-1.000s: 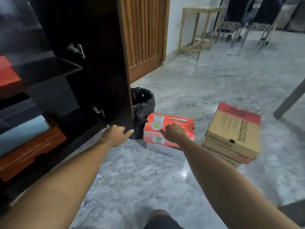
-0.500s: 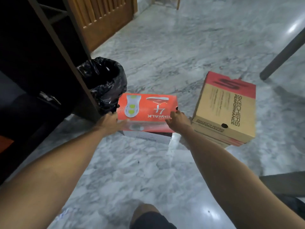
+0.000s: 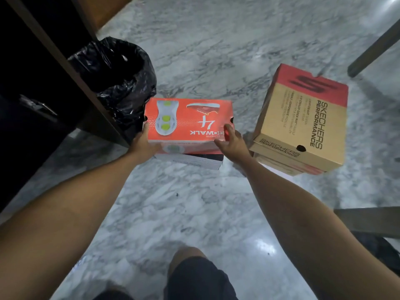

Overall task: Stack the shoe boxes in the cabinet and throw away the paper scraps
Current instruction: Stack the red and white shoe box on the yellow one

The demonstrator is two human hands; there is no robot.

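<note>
Both hands, left hand [image 3: 144,142] and right hand [image 3: 232,142], are clamping the orange shoe box [image 3: 188,124] at opposite ends for balance, atop a white box [image 3: 190,162] on the floor, near the cabinet [image 3: 43,87] at left.

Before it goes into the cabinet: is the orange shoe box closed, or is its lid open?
Closed. The lid of the orange shoe box lies flat and covers it fully, with the left hand and right hand pressing its two ends.

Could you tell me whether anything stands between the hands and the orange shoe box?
Nothing visible does. The left hand and right hand already grip the two ends of the orange shoe box, which sits on a white box.
</note>
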